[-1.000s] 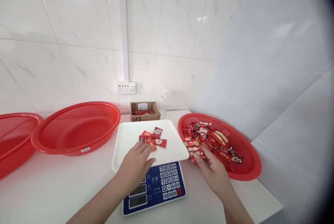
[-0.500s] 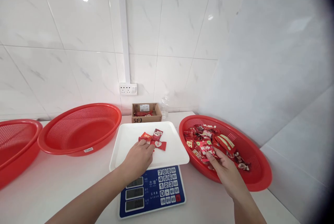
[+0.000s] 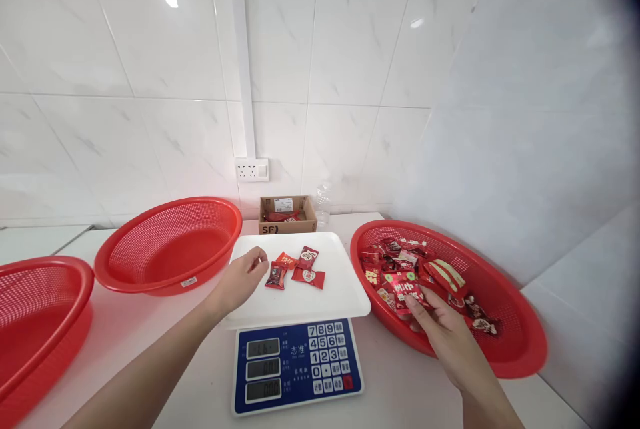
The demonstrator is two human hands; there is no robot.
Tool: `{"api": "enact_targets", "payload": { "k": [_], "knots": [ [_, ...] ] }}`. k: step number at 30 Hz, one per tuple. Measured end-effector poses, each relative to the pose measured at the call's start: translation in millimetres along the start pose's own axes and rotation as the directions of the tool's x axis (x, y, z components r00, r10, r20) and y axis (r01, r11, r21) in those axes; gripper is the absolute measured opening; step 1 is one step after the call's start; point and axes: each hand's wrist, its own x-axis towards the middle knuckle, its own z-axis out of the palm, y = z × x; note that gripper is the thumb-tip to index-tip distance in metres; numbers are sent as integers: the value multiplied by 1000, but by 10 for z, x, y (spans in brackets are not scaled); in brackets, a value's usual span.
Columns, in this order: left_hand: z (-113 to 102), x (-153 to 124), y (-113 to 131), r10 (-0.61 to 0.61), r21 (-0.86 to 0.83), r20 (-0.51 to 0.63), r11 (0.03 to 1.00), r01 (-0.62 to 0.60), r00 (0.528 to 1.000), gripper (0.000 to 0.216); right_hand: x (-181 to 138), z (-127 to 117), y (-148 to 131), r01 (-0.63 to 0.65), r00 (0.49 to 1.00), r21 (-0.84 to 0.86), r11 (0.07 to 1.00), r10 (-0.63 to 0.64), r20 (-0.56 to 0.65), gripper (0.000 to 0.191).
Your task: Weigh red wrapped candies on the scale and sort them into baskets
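Over the left part of a white scale tray (image 3: 320, 305), my left hand (image 3: 241, 282) is loosely closed, with no object visible in its curled fingers. Beside its fingertips lies a dark red candy packet (image 3: 276, 275). Several small wrapped candies, including a maroon one (image 3: 308, 256) and a red one (image 3: 309, 277), sit close together near the tray's middle. At the right, my right hand (image 3: 445, 325) grips a bright red snack packet (image 3: 404, 289) with green ring shapes, thumb on its front. That packet is above the near rim of a red basket (image 3: 520, 342) holding many packets.
Below the tray is the scale's blue keypad panel (image 3: 300, 369), its displays lit. Two red perforated baskets (image 3: 170, 242) stand at the left. A small cardboard box (image 3: 287, 225) with red packets and a clear plastic bottle (image 3: 323, 205) stand behind, against the tiled wall.
My left hand has drawn back leftward from the candies on the tray, revealing the dark red packet. My right hand keeps its hold on the snack packet. The view has shifted slightly.
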Motion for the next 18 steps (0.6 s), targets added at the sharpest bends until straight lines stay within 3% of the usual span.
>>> {"api": "enact_targets", "payload": {
  "k": [6, 11, 18],
  "knots": [
    [204, 80, -18, -43, 245, 31, 969, 34, 999, 55, 4, 7, -2, 29, 1000, -35, 999, -30, -10, 53],
    [277, -6, 68, 0, 330, 67, 944, -22, 998, 36, 19, 9, 20, -14, 1000, -36, 999, 14, 4, 59],
    [368, -115, 234, 105, 320, 122, 937, -139, 987, 29, 15, 29, 4, 32, 998, -46, 998, -34, -44, 50]
  ]
}}
